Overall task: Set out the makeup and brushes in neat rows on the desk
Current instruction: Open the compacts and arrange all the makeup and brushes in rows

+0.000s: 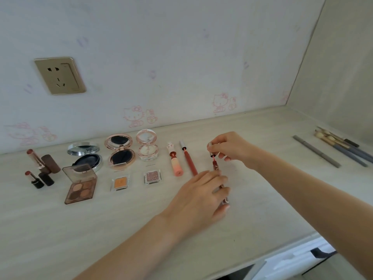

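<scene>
L hand (201,196) is nearest, fingers curled round the lower end of a dark red lip gloss tube (215,166), which lies on the desk (101,229) pointing away. R hand (228,148) just past it pinches the tube's silver cap (212,153) at the far end w/ fingertips; can't tell if the cap's fully off. Left of them, laid out in rows: red lip pencil (189,159), peach gloss (176,162), two small single shadows (120,183), a brown quad palette (80,183), open compacts (120,151), lipsticks (37,164) at far left. Brushes (341,147) lie far right near the corner, well apart. Gold wall socket (60,75) on the back wall.
</scene>
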`<state>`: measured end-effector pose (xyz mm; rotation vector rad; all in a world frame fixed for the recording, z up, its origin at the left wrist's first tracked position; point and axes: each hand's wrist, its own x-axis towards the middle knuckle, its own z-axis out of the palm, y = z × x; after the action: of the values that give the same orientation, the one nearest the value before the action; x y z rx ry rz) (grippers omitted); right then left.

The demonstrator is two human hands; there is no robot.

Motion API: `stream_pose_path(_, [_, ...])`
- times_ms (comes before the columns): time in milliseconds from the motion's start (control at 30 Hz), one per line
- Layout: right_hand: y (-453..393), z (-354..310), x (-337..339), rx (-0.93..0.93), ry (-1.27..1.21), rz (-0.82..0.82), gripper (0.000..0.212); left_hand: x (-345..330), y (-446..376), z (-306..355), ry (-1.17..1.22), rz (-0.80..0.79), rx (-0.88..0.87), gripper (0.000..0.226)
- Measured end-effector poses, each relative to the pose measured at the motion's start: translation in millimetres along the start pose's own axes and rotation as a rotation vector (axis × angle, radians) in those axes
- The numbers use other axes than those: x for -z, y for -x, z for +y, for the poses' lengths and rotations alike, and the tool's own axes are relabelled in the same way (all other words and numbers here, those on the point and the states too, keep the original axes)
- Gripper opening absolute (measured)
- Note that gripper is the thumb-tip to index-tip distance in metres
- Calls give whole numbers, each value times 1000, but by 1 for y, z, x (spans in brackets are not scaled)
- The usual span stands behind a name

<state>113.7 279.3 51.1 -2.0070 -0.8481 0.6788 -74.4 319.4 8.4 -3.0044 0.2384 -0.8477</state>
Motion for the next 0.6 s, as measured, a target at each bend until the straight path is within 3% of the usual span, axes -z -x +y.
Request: stream_pose_path(600, [-57, -23, -24, 77, 130, 13, 10, -12, -17, -31, -150, 8, 200, 15])
